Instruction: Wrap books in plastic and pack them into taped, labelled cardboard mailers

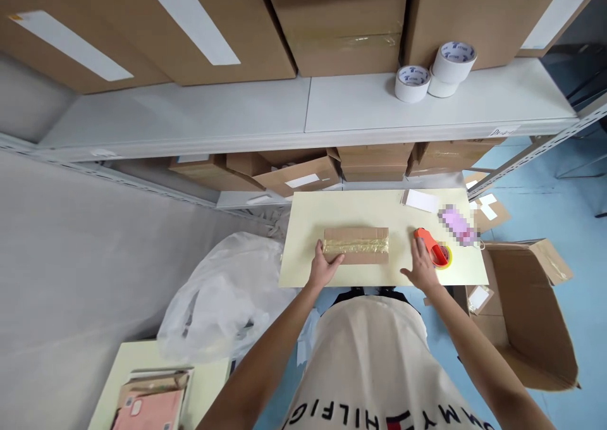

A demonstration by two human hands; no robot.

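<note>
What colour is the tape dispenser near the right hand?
Orange-red, seen in the head view: tape dispenser beside the right hand.

One taped parcel [356,245] and one tape dispenser [432,248] lie here. Three tape rolls [454,60] sit on the shelf [303,110].

Bright, even overhead light; soft shadows; wide-angle edge distortion.
</note>
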